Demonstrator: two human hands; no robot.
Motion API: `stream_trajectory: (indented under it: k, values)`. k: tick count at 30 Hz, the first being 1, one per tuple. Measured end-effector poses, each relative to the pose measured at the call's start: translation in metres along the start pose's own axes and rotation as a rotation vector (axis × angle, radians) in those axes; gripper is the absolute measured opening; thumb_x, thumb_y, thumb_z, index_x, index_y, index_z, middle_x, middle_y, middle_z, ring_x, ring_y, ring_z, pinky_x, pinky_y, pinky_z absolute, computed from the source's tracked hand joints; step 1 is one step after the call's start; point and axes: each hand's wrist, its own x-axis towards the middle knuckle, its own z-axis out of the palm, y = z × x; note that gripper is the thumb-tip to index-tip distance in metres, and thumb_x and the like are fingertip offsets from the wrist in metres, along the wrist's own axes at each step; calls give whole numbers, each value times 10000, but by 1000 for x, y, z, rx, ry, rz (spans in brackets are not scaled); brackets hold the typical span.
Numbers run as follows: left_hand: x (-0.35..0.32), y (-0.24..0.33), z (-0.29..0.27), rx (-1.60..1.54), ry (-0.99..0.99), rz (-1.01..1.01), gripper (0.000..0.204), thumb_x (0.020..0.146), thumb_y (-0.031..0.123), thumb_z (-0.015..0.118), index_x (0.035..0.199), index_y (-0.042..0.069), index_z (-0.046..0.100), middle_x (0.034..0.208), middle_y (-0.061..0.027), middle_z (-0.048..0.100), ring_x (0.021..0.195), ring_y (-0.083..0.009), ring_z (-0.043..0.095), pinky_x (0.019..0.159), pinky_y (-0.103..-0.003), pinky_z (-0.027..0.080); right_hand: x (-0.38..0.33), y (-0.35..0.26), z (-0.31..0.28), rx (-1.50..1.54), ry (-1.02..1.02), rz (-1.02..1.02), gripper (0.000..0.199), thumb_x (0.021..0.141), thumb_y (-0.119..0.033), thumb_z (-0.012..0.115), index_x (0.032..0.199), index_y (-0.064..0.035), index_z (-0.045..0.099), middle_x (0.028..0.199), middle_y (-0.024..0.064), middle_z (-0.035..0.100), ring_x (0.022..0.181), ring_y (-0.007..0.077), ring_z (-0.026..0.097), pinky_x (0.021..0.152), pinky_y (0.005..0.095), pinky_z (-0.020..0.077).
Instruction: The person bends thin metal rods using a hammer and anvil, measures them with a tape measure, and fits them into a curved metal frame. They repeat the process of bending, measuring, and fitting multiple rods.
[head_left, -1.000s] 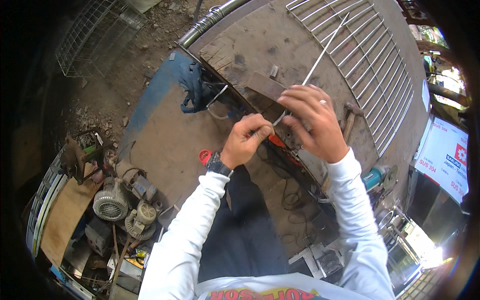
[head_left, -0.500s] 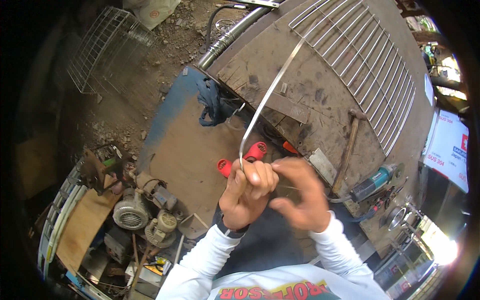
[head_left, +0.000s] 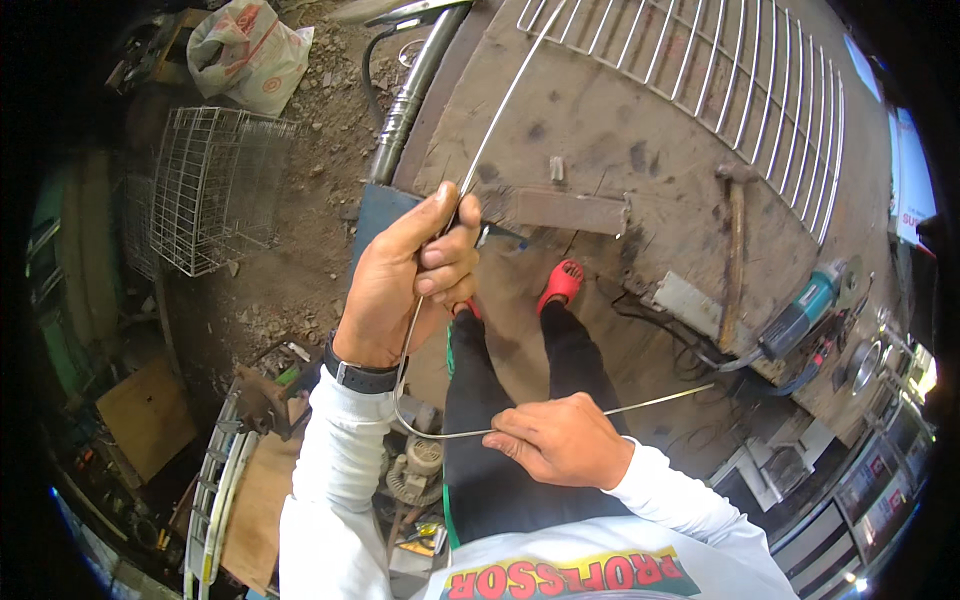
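My left hand (head_left: 400, 270) is closed round a long thin metal rod (head_left: 455, 435), thumb on top, with a dark watch band at the wrist. From there the rod's upper part runs up over the workbench, its tip reaching the edge of the metal rod grid (head_left: 717, 127). Below the left hand it curves past the wrist in a rounded bend and turns right. My right hand (head_left: 565, 440) grips this lower length in front of my legs. The rod's straight end (head_left: 665, 400) sticks out to the right.
A hammer (head_left: 735, 240), a flat metal bar (head_left: 570, 211) and an angle grinder (head_left: 795, 315) lie on the wooden workbench (head_left: 640, 185). On the ground to the left are a wire cage (head_left: 200, 190) and a white sack (head_left: 250, 55). Motors (head_left: 415, 470) stand by my legs.
My left hand has moved up and left along the rod. My right hand, open and blurred before, now grips the lower part, and a bend shows between the hands. The view has shifted.
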Motion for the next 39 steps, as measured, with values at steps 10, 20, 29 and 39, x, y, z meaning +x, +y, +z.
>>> stream_trajectory:
  k: [10, 20, 29, 39]
  values:
    - [-75, 9, -32, 520, 208, 334, 317, 1069, 320, 590, 1193, 31, 548, 902, -30, 545, 770, -131, 539, 664, -265, 448, 30, -111, 44, 47, 277, -18, 279, 911, -251, 755, 720, -85, 638, 681, 61, 560, 620, 263, 598, 537, 383, 465]
    - [-216, 53, 5, 1454, -1042, -27, 253, 934, 221, 687, 1080, 19, 726, 943, -145, 740, 888, -259, 682, 875, -413, 518, -42, -214, 58, 168, 392, 70, 362, 1019, -362, 605, 886, -30, 661, 836, 175, 638, 790, 414, 631, 675, 473, 502]
    - [-235, 22, 75, 1217, -937, -849, 229, 1014, 252, 658, 932, 42, 699, 807, 27, 634, 801, -95, 565, 720, -281, 451, -101, -236, 111, 395, 399, 215, 383, 1043, -348, 566, 928, -20, 728, 843, 147, 720, 780, 245, 660, 742, 422, 493]
    - [-263, 21, 81, 1480, -1070, -614, 239, 1049, 215, 604, 1059, 12, 728, 907, -86, 733, 894, -132, 639, 836, -333, 514, -123, -282, 111, 277, 421, 386, 492, 1077, -451, 518, 855, -44, 683, 723, 166, 655, 674, 377, 629, 626, 465, 468]
